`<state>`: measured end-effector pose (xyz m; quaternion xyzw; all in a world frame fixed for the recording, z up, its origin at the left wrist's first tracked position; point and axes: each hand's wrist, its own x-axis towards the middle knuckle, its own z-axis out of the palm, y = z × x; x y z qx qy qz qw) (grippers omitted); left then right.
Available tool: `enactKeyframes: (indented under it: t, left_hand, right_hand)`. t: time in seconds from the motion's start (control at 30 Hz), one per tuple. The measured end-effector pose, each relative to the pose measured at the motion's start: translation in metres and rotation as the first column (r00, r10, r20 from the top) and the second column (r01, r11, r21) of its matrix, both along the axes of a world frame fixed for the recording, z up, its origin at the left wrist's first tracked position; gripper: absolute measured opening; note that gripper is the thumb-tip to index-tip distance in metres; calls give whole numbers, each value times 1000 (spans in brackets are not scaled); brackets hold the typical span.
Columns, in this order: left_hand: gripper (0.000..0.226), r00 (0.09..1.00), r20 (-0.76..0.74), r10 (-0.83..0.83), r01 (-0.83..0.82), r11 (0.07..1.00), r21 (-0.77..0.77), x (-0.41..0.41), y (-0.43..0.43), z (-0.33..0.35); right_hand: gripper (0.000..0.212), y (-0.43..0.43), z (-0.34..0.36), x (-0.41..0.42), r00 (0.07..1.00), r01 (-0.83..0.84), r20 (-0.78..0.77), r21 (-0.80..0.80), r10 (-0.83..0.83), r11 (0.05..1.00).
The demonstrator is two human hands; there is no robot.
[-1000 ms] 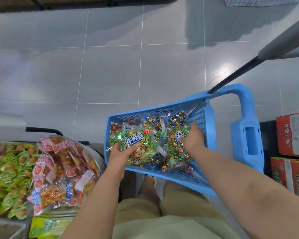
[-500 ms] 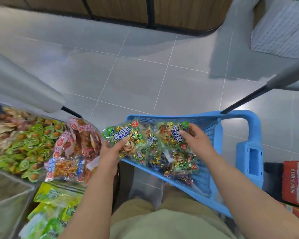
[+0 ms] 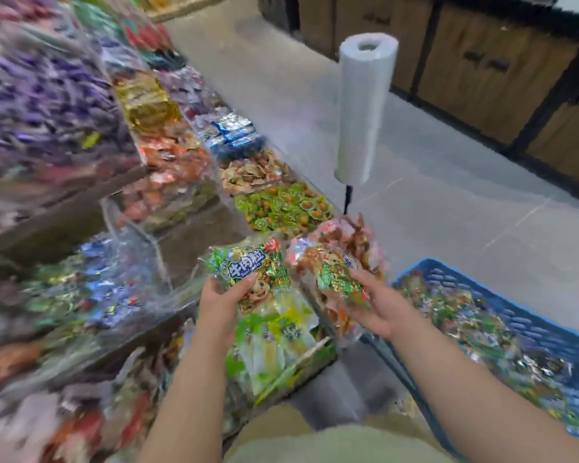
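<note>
My left hand grips a green snack bag with blue lettering and a cartoon face. A second green snack bag sits in the grip of my right hand. Both bags are held up over the shelf's front bins, left of the blue plastic basket. The basket at the lower right holds several more bags of the same kind. The view is blurred by motion.
Tiered shelf bins on the left hold wrapped sweets: green ones, orange ones, purple ones, yellow-green packs. A roll of plastic bags stands on a black pole. Wooden cabinets line the grey tiled floor.
Both hands lifted the snack bags out of the basket and carried them left over the shelf bins. My view swung left toward the shelves.
</note>
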<state>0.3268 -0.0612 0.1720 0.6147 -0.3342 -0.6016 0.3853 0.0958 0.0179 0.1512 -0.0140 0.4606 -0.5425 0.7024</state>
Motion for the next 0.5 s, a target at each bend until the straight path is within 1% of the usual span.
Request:
enactKeyframes:
  t: [0.03,0.1,0.2,0.3,0.43,0.5]
  left_hand:
    - [99,998,2,65,-65,998,-18,29,-2,4]
    - [96,985,0,174,-173,983,-62,87,-4,11]
    - [98,961,46,272,-265,957,-119,165,-5,16]
    - [92,914,43,404,-393,907,-153,228,-4,21]
    - [76,832,2,555,-545,817,-191,288,-1,24]
    - [79,803,-16,595,-586,786,-197,309,0,25]
  right_hand:
    - [18,-11,1,26,998,-57,-37,32,58,998]
    - [2,-31,0,78,981,-171,-80,45,174,984]
    - [9,-56,-1,148,950,-290,-102,58,294,955]
    - [11,-75,-1,203,937,-348,-33,19,348,937]
    - [17,-98,5,253,890,-441,-99,56,445,896]
    - [25,-111,11,271,848,-514,-109,72,519,855]
